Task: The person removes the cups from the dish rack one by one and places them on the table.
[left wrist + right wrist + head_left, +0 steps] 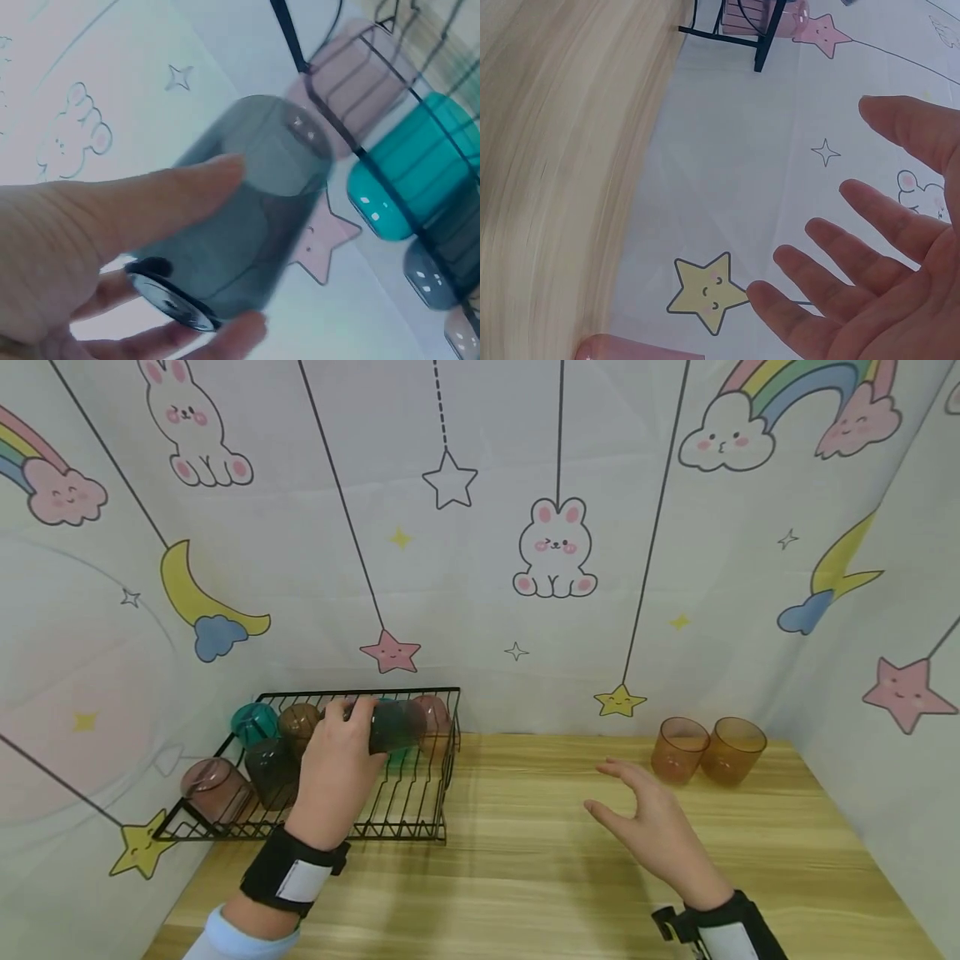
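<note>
My left hand [339, 768] grips a dark grey see-through cup [397, 727], tipped on its side above the black wire rack [397, 837]. In the left wrist view the thumb lies along the side of that cup [255, 217], with fingers round its far side. Behind it in the rack are a teal cup [405, 165] and a pink cup [352, 82]. My right hand [660, 831] hovers over the table with fingers spread apart and nothing in them. In the right wrist view the palm and fingers [870, 255] show bare.
At the rack's left stand a pink cup [215, 787], a dark cup [272, 770], a teal cup [255, 723] and a brown cup [298, 727]. Two orange cups [678, 752] stand at the table's back right. A patterned cloth [480, 568] hangs behind the wooden table [525, 877].
</note>
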Demonstrator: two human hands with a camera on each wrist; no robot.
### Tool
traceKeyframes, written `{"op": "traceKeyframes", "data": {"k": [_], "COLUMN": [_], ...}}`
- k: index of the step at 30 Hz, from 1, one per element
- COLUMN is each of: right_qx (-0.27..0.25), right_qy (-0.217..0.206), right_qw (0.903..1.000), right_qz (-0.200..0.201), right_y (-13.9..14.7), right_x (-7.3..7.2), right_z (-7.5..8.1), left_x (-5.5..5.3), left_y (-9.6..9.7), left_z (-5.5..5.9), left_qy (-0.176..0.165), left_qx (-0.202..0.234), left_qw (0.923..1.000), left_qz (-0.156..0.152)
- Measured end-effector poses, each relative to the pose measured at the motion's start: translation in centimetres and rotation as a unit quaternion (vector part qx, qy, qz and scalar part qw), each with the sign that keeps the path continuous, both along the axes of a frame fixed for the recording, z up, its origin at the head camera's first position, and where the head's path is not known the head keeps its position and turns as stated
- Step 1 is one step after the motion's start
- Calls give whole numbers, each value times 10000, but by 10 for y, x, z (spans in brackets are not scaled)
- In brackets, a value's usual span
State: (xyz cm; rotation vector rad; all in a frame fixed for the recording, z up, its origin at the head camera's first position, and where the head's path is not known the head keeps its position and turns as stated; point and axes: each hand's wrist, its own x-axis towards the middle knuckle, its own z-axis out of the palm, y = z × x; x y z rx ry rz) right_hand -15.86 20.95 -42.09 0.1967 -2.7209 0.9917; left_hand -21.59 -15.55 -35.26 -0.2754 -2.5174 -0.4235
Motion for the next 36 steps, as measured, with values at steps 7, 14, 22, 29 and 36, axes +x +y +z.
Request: {"op": "traceKeyframes", "data": {"k": [7,14,22,29,36], "right_qx": [-59,-210,-367,-432,-450], "right_qy": [89,168,115,90,85], "right_qw": [9999,9996,9992,9990,9989], "right_qz": [-70,-76,-52,-78,-73], "right_y": [1,1,-2,-6,-7], "right_x": [0,-1,-2,-2,-3], "right_z": [-2,-5,-5,-6,-6], "left_x": [10,22,31,40,41], "left_y": [26,60,93,116,124], "left_z": [-3,-18,-39,-54,-64], "left_qy": [740,531,-131,-466,-643], "left_qx": [164,897,1510,1592,1632], "left_qw": [9962,9910,9817,9777,9751], "left_qz": [-432,-840,-1153,-1285,-1355]}}
